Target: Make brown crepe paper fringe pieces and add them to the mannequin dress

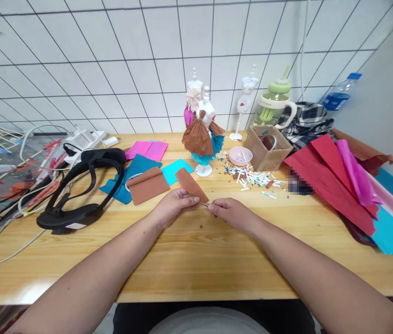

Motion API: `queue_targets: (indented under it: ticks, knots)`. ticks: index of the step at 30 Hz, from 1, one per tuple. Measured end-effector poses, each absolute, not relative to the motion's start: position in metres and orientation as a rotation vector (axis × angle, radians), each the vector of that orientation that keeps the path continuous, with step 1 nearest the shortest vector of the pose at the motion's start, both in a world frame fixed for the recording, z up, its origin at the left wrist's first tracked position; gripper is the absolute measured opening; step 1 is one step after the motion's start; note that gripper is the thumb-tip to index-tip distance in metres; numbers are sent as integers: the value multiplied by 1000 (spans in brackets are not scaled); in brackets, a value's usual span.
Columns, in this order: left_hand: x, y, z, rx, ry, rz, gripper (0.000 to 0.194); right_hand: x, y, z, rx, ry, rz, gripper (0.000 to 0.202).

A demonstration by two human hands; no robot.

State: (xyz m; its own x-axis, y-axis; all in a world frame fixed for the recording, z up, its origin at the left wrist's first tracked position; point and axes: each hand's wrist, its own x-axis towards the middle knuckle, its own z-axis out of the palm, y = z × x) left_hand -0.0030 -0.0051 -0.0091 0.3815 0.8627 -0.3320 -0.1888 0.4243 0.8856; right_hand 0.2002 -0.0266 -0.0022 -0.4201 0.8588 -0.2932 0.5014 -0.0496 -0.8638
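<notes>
My left hand (177, 204) pinches the lower end of a brown strip of crepe paper (190, 183), which slants up and away to the left. Close by on the right, my right hand (231, 212) has its fingers closed around a thin, pale, pointed thing (204, 205). Its tip meets the paper's lower corner; it is too small to name. Beyond the hands stands a small white mannequin (207, 111) dressed in a brown and teal pleated paper dress (198, 138). Folded brown paper (148, 186) and a bright blue sheet (175, 170) lie to the left of the strip.
White paper scraps (255, 178) lie scattered by a pink bowl (241, 156) and a cardboard box (268, 148). A green-lidded jug (275, 102) stands behind. Red paper (331, 178) is piled at right. A black headset strap (78, 211) and cables occupy the left.
</notes>
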Motion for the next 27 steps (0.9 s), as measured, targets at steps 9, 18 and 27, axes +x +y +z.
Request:
queue_targets:
  ticks: [9, 18, 27]
  knots:
    - [-3, -5, -7, 860, 924, 822, 22, 189, -36, -11, -1290, -1657, 1812, 26]
    - [-1, -6, -7, 879, 932, 806, 23, 184, -39, -13, -1247, -1588, 1821, 21]
    - [-3, -5, -9, 870, 919, 796, 23, 184, -38, -11, -1265, -1591, 1827, 21]
